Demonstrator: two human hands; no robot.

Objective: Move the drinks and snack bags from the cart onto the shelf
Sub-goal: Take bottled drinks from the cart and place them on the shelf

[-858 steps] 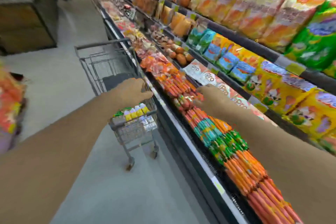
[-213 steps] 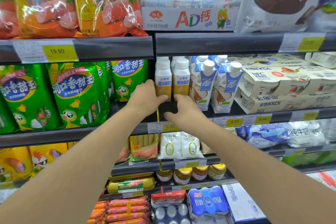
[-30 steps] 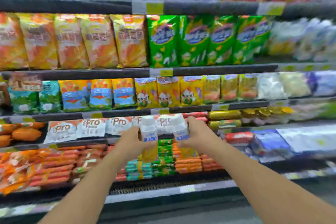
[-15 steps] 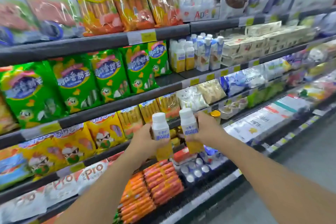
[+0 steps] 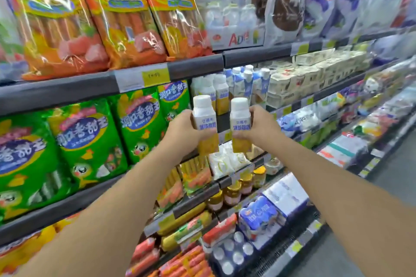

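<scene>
Two bottles are in my grip, one (image 5: 204,123) in the left hand (image 5: 182,134), one (image 5: 240,124) in the right (image 5: 262,126), raised before the shelf (image 5: 225,117) beside matching bottles (image 5: 216,91), not yet placed; cart unseen.

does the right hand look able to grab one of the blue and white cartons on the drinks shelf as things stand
Probably not yet: the right hand grips a yellow bottle, so it has no free fingers. The blue and white cartons stand unblocked just above it.
</scene>
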